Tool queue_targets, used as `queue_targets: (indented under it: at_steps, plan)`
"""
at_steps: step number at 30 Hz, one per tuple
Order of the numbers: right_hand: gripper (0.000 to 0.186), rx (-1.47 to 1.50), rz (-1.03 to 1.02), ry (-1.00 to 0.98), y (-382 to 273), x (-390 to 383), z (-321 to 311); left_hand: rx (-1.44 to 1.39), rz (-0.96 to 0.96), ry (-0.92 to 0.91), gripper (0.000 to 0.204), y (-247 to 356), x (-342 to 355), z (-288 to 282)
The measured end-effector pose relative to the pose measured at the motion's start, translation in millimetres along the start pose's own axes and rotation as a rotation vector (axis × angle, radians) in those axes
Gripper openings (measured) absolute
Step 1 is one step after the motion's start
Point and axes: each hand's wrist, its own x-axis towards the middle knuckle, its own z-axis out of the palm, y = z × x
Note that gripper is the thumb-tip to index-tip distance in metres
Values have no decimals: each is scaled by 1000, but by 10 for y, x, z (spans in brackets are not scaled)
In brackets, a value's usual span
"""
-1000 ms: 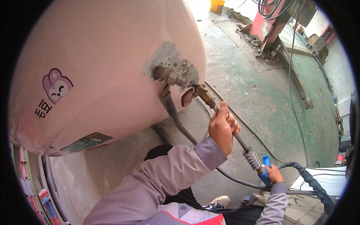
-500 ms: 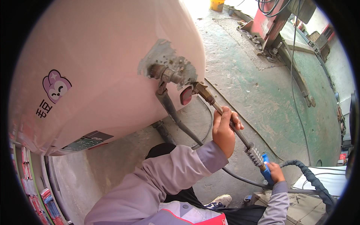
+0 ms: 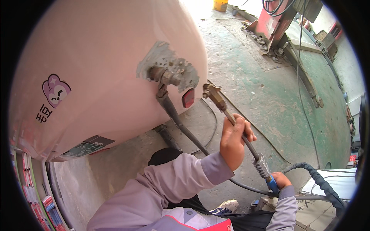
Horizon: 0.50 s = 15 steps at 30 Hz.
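My left hand (image 3: 232, 144) is closed round the shaft of a dent puller gun (image 3: 215, 97), just below its brass-coloured head. At the other end, my right hand (image 3: 281, 179) grips the gun's blue handle (image 3: 273, 185), below a coil spring (image 3: 262, 167). The gun's tip is apart from the pink car body (image 3: 115, 77). On that body a bare grey patch (image 3: 168, 61) has been stripped of paint, with small dark marks on it. A metal ground clamp (image 3: 165, 74) with a thick black cable (image 3: 174, 115) sits against the patch. A red reflector (image 3: 188, 98) is close by.
A thick wrapped hose (image 3: 322, 181) curves from the gun at lower right, near a cardboard box (image 3: 312, 215). Cables (image 3: 304, 104) cross the concrete floor (image 3: 266, 100). A red lift post (image 3: 275, 27) with a metal arm (image 3: 304, 77) stands at upper right.
The gun's head has come away from the car body, moving slightly right and down, tilting with my left hand. My right hand has shifted slightly. The whole view has shifted a little.
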Motion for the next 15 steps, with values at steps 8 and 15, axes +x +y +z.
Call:
queue_targets:
  at_steps: [8,15]
  plan:
    - [34,49,38,-158,-154,-112,-66,57,-71,41,17,-46,100,-94]
    - [32,12,-2,-142,-252,-81,-45,61,-28,76,18,-4,121,-104]
